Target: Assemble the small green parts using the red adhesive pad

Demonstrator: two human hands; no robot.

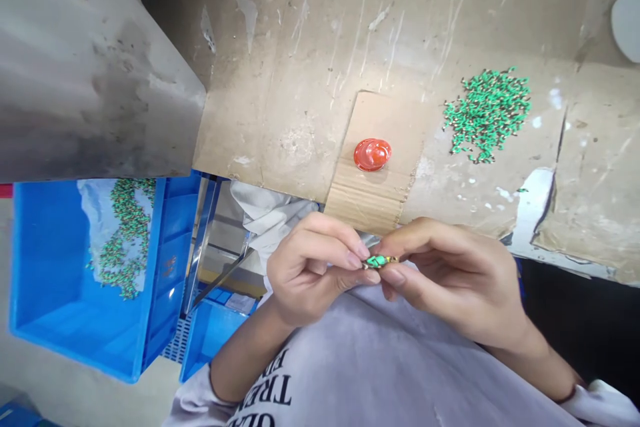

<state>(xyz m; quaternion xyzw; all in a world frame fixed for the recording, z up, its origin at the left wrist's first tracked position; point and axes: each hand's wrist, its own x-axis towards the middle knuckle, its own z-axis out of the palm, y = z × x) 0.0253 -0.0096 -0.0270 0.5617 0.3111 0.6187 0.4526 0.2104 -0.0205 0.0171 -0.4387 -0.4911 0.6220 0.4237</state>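
Note:
Close to my body, my left hand (313, 270) and my right hand (455, 280) meet fingertip to fingertip. Between them they pinch a small green piece with gold-coloured ends (377, 261); its exact kind is too small to make out. Both thumbs press from below, with the index fingers above. Just beyond my hands, a shallow red dish (373, 155) with a glossy surface sits on a cardboard sheet (367, 197). Off to the right on the worktable lies a loose pile of small green pieces with metallic ends (490, 113).
The worktable (280, 87) has a worn, stained covering, torn near its front edge. A grey metal housing (95, 67) stands at the left. Below it, a blue crate (55, 280) holds many small green pieces on white plastic. A lower blue bin (210, 327) stands beside it.

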